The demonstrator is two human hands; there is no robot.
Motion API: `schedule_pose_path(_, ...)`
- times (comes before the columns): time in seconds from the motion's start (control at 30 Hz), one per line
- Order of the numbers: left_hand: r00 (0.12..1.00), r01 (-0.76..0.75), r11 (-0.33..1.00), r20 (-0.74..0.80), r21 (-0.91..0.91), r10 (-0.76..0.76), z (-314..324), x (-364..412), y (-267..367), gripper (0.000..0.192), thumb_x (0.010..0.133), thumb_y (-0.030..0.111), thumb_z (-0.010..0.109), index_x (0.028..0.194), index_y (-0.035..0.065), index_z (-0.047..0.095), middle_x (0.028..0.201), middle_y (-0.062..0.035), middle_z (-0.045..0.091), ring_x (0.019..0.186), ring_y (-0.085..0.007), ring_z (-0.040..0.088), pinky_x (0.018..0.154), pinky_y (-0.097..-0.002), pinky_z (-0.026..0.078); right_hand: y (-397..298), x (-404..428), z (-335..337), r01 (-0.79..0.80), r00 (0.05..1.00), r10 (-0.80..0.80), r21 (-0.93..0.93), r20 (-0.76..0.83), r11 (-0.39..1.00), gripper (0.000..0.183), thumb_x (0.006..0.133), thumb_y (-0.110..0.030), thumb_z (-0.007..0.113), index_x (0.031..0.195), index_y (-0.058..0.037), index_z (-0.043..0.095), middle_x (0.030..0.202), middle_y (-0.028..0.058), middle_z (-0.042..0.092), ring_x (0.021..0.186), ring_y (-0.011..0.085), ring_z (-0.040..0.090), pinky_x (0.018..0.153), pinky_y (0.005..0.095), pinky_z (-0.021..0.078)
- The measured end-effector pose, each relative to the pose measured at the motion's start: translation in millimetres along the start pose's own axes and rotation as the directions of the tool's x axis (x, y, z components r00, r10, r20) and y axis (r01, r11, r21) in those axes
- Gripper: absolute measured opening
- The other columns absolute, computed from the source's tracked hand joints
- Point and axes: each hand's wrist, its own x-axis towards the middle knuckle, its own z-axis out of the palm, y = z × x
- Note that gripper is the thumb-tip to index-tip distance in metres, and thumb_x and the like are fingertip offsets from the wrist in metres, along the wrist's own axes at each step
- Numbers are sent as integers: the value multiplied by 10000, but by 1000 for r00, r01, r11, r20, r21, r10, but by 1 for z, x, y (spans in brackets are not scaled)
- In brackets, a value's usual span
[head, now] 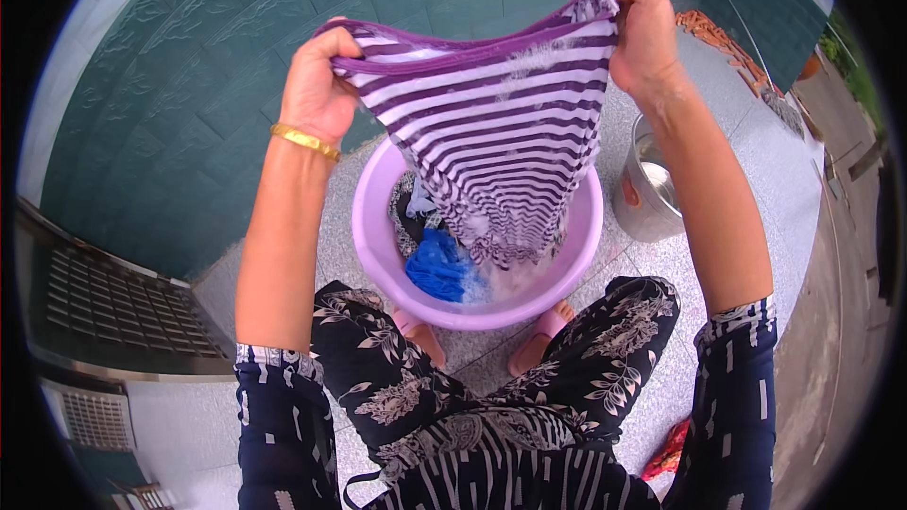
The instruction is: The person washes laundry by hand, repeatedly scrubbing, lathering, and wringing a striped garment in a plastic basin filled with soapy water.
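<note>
A wet garment with purple and white stripes [503,113] hangs stretched between my two hands, with soap suds on its cloth. My left hand [320,81] grips one end of its purple edging; a gold-coloured bangle is on that wrist. Higher up, my right hand [643,32] clutches the other end, where the cloth is bunched. The garment's lower part droops into a pinkish-purple plastic basin [478,319] on the floor between my feet. Inside the basin lie a bright blue cloth [436,269], a black-and-white patterned cloth [404,219] and foamy water.
Right of the basin stands a bucket [638,205]. A green-tiled wall [191,106] rises in front and to the left. Reddish-brown pieces [723,46] and a mop head [783,113] lie at the far right. A red cloth [666,450] is on the floor near my right elbow.
</note>
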Motion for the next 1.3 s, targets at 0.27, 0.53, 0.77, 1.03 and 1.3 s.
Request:
schedule_pose_path(0.27,972,-35,802,208,597,-113,-51,-16,-105,85,710,168,515,732,92,483,682,-2,477,596,-93,435,578,-215,370,82,-67,-25,574,680,462,-805,570,149,619,636,-625,538,903,-69,490,802,192,572,766,315,565,660,384,438)
schedule_pose_path(0.53,699,-104,257,254,961,-668,-114,-83,-215,301,684,306,539,869,75,590,682,-80,601,641,-190,579,587,-308,435,191,-108,-148,-175,747,622,-834,233,523,300,639,-224,545,849,-16,593,804,156,599,747,275,579,710,335,450)
schedule_pose_path(0.77,909,363,896,111,257,-401,-86,-84,-253,304,781,246,575,950,-5,549,912,-64,585,846,-140,542,769,-302,419,230,-114,-125,-738,597,780,255,-185,625,259,792,-120,401,1025,-79,507,984,119,540,769,204,562,671,293,472)
schedule_pose_path(1.03,647,745,425,713,-514,-272,-144,-33,-328,291,820,346,497,925,80,553,945,-31,581,839,-170,564,758,-301,445,243,-167,11,320,892,-33,-576,451,752,130,672,-140,532,772,-56,529,736,131,522,757,286,527,736,337,419)
schedule_pose_path(1.3,764,600,692,31,-401,-644,-51,-61,-271,312,845,359,433,950,90,551,965,-39,577,861,-162,546,788,-300,424,287,-103,-44,-29,995,-79,-956,-54,293,249,771,-244,452,664,-79,605,631,126,584,526,305,558,522,415,449)
